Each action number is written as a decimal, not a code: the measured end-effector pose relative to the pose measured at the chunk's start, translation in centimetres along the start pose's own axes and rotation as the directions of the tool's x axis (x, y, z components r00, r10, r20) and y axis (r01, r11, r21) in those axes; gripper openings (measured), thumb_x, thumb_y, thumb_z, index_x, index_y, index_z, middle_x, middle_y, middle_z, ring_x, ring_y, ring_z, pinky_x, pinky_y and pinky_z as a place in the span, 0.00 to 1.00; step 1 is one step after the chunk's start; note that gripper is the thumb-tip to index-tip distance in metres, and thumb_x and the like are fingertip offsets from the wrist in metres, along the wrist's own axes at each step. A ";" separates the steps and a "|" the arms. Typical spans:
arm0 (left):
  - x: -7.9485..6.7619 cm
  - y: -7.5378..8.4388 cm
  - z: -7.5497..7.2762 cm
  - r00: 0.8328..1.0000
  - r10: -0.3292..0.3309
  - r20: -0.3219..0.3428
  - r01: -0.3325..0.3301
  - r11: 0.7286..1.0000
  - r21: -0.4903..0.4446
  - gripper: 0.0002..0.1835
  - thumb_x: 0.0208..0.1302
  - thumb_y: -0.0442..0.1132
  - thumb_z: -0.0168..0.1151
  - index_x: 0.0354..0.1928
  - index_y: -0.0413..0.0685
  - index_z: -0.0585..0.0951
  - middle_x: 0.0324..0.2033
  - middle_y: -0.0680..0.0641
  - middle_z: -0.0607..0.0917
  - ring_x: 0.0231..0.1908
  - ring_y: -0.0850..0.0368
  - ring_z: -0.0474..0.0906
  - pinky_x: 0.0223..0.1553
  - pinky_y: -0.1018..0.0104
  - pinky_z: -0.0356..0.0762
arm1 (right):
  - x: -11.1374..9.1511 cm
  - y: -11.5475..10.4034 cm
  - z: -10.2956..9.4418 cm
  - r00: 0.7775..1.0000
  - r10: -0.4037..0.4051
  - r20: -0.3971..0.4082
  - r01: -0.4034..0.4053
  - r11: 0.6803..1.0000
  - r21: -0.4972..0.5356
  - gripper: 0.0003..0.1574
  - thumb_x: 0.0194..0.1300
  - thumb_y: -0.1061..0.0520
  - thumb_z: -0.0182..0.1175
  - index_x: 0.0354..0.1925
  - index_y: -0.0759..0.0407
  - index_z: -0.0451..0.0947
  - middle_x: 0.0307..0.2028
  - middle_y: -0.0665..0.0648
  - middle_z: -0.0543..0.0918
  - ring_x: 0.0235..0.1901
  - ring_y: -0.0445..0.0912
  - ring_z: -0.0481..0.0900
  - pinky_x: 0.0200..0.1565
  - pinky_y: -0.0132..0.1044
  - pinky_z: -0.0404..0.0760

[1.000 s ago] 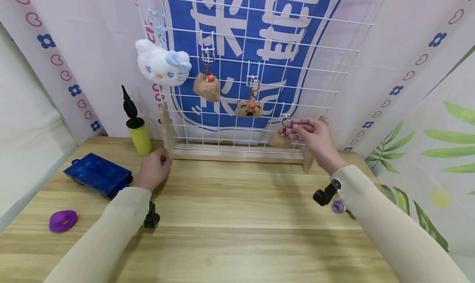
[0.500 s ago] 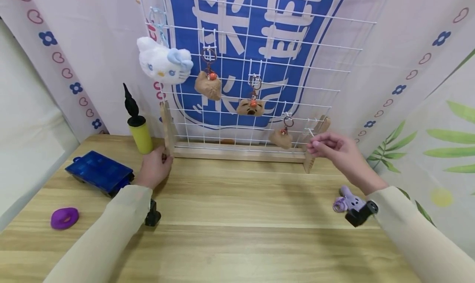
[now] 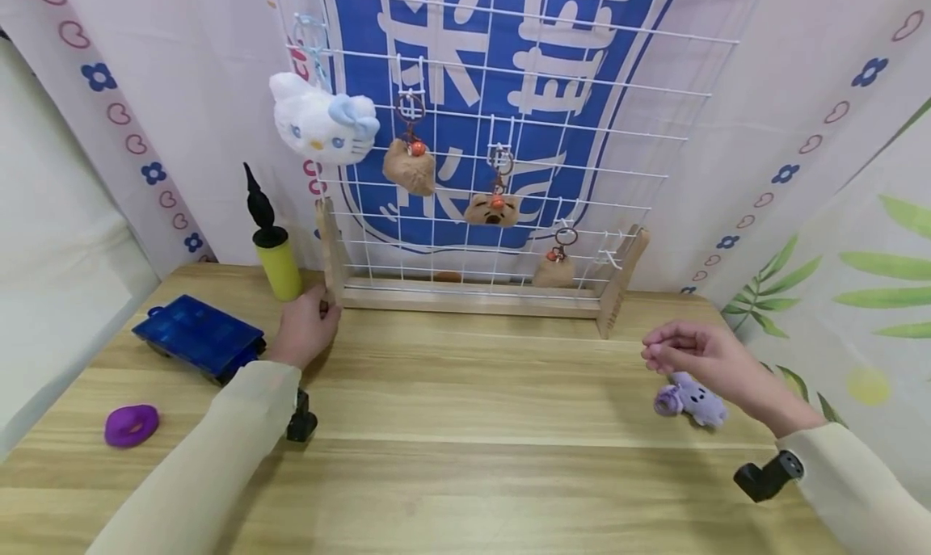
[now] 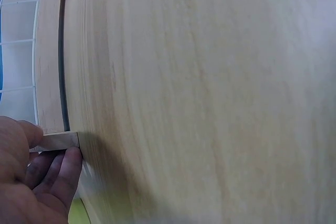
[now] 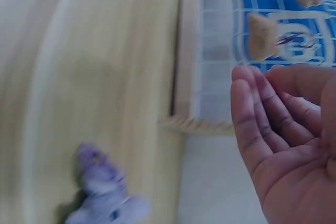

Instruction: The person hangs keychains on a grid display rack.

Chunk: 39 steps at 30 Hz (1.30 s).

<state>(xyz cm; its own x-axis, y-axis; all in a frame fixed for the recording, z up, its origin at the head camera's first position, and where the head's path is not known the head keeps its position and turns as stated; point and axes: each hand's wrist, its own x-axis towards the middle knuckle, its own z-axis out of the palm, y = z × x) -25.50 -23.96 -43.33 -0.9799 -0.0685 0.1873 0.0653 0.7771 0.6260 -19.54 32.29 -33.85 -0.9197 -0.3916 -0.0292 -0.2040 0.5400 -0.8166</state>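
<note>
My left hand [image 3: 301, 329] pinches the left wooden foot [image 4: 58, 140] of the white wire grid rack [image 3: 465, 300] between thumb and fingers. The right hand [image 3: 716, 361] hovers over the table at the right with nothing in it, its fingers loosely bent. Just below it lies a purple plush keychain [image 3: 701, 400], also in the right wrist view. On the rack hang a white cat plush [image 3: 320, 123] with a blue bow and three brown plush keychains: an upper one [image 3: 409, 167], a middle one [image 3: 490, 209] with a face, and a lower one [image 3: 554, 271]. A bare white hook [image 3: 609, 258] sits at the rack's lower right.
A yellow hand pump [image 3: 279, 268] with a black nozzle stands behind my left hand. Left of that hand is a blue translucent case [image 3: 198, 333]. Nearer the front left lies a purple ring-shaped object [image 3: 132, 425]. A printed curtain hangs behind the rack.
My right hand has let go of the lower brown keychain's ring, passed the bare hook, and moved right and down above the purple plush keychain. My left hand has stayed on the rack's foot.
</note>
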 end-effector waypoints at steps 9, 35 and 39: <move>0.0 0.0 0.0 1.000 0.012 -0.006 -0.012 1.000 -0.006 0.12 0.76 0.34 0.54 0.51 0.28 0.76 0.40 0.30 0.83 0.36 0.43 0.81 0.36 0.56 0.79 | -1.3 3.9 0.2 0.997 0.062 -0.055 -0.075 0.955 -0.287 0.12 0.76 0.60 0.61 0.49 0.69 0.82 0.39 0.60 0.88 0.35 0.35 0.84 0.36 0.32 0.84; 0.1 -0.2 0.1 1.000 0.015 -0.008 -0.015 1.000 -0.021 0.14 0.76 0.34 0.54 0.54 0.28 0.76 0.42 0.30 0.83 0.38 0.42 0.81 0.38 0.56 0.80 | -0.9 6.6 1.0 0.989 -0.077 0.128 0.148 0.631 -0.761 0.11 0.60 0.54 0.76 0.42 0.50 0.87 0.41 0.51 0.85 0.43 0.48 0.79 0.47 0.49 0.82; 0.0 -0.1 0.1 1.000 0.017 -0.005 -0.017 1.000 -0.022 0.13 0.76 0.33 0.54 0.52 0.28 0.76 0.41 0.31 0.83 0.37 0.43 0.80 0.37 0.56 0.79 | -0.7 6.8 1.3 0.991 -0.067 0.119 0.134 0.623 -0.770 0.12 0.60 0.53 0.76 0.42 0.51 0.87 0.39 0.51 0.83 0.40 0.46 0.79 0.45 0.49 0.82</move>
<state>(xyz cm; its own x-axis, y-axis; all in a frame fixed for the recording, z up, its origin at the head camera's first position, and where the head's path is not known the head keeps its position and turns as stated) -25.56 -24.02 -43.47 -0.9778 -0.0580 0.2015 0.0864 0.7639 0.6395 -19.87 35.28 -40.11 -0.8577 -0.5124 -0.0430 -0.5091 0.8580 -0.0686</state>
